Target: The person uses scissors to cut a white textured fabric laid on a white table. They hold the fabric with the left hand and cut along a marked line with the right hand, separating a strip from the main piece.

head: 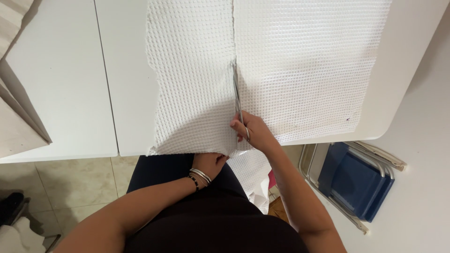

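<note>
Two hands work at one sheet of white waffle cloth (300,70) spread over a white table (65,93). The right hand (251,131) is closed around the handles of a pair of scissors (238,100), whose blades run straight ahead of the knuckles, lying in a cut that continues up the cloth beyond their tips. Cloth lies on both sides of this hand and hangs off the table edge below it. The left hand (209,164), with bangles (200,176) at the wrist, sits just below and left of the right one, under the table edge, pinching the hanging edge of the cloth. A folded blue chair (358,180) stands lower right of the right forearm.
</note>
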